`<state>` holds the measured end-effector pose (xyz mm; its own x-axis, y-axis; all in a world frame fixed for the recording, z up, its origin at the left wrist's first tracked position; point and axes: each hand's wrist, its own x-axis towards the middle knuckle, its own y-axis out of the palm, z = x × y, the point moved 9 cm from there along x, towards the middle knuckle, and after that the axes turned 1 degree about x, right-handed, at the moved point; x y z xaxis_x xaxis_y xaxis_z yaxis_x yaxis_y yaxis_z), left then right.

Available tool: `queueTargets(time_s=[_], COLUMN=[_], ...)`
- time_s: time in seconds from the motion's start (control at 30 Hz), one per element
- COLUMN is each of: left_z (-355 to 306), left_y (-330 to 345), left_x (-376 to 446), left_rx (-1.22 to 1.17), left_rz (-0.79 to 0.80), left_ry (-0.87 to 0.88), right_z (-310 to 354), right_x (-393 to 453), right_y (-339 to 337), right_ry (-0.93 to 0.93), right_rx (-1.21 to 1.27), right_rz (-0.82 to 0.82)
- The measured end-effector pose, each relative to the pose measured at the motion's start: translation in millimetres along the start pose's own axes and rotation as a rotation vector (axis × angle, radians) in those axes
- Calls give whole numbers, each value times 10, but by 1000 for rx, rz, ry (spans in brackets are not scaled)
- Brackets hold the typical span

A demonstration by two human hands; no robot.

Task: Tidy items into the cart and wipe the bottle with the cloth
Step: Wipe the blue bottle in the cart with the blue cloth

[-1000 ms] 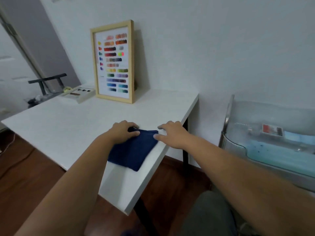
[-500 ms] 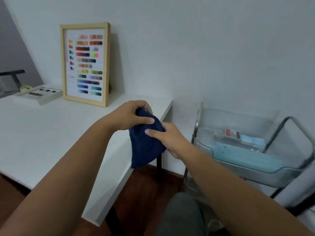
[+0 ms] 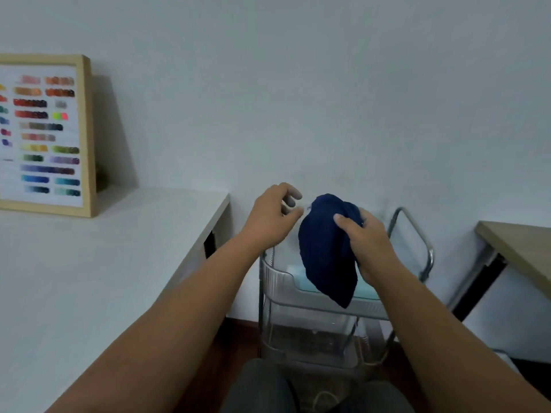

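Cloth (image 3: pixel 326 251): a dark blue piece of fabric, hanging bunched above the top tray of the cart (image 3: pixel 277 281), in front of the wall.
Right hand (image 3: pixel 368 242): gripping the cloth, with the thumb pressing on its near face and the fingers wrapping behind the upper right edge.
Left hand (image 3: pixel 272 217): hovering just beside the cloth's upper left edge with fingers loosely spread, holding nothing; whether a fingertip is brushing the fabric cannot be told.
Cloth orientation: the long axis is running top to bottom, leaning slightly right; the rounded gathered end is pointing up and the loose lower corner is pointing down toward the tray.
Handling estimate: the cloth is appearing soft, light and limp; it is drooping under its own weight and folding wherever it is unsupported. It is unlikely to slip or break.
Recommended hold: taking it at the gathered top, or bunching it into the palm, is giving the firmest pad for wiping.
Cart contents: a pale blue-green item (image 3: pixel 298 272) is lying in the top tray, partly hidden by the cloth.
Bottle: not showing in this view.
Table (image 3: pixel 89 263): white, standing to the left of the cart, carrying a framed colour chart (image 3: pixel 44 132).
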<state>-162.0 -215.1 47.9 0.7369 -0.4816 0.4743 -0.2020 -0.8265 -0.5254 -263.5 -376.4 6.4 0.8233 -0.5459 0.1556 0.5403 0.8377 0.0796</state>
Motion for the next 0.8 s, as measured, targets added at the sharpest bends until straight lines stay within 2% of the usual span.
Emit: queueTargets(time_s=[0.1,0.23,0.37,0.47,0.6,0.7,0.8], left_z=[214,761,1202,1370,1465,1534,1568], left_y=[565,1142,1388,1450,1485,1522,1637], left_x=[28,-18,-113,-150,-126,-133,-217], left_rx=[287,588,680,809,879,881,880], left_rz=[257,584,856,971,974,975,1071], left_ry=[-13,-206,-379,-399,-381,-387,-347], right_z=[13,23,94,36,-549,-1159,-1607], right_x=[147,345,530,551,488,355,235], right_y=[-460,-899,-1046,-827,-261,124,343], right_ry=[2,-38,-181,-264,-168,-29,66], right_rx=[-65,-271,-900,-1076,-1043,-1051,-1111], right_rz=[-74,-158,-181,-167,77,300,537])
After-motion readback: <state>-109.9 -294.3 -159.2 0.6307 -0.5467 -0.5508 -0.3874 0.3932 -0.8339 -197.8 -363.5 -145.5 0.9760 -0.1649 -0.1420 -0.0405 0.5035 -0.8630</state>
